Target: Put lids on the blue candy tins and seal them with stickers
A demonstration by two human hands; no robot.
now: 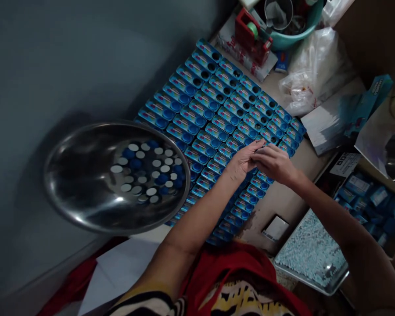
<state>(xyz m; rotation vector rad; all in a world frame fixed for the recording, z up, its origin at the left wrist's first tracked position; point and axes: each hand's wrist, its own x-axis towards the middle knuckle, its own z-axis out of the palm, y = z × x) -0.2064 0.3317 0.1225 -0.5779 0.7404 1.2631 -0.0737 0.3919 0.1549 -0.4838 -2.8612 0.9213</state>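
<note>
Many small blue boxes [217, 109] lie in tight rows on the table, each with a round hole; some holes hold a blue cap, others are dark. My left hand [242, 161] and my right hand [274, 163] meet over the right part of the rows, fingertips together on one box near the edge. Whether a cap sits between the fingers is hidden. A steel bowl [85, 175] to the left holds several blue and white round caps [148, 171].
A metal tray of pale blue bits [311, 254] sits at lower right. A teal basin [292, 39], a red tape dispenser [250, 33], plastic bags [316, 66], paper sheets [329, 118] and a carton of blue packs [365, 202] crowd the far and right sides.
</note>
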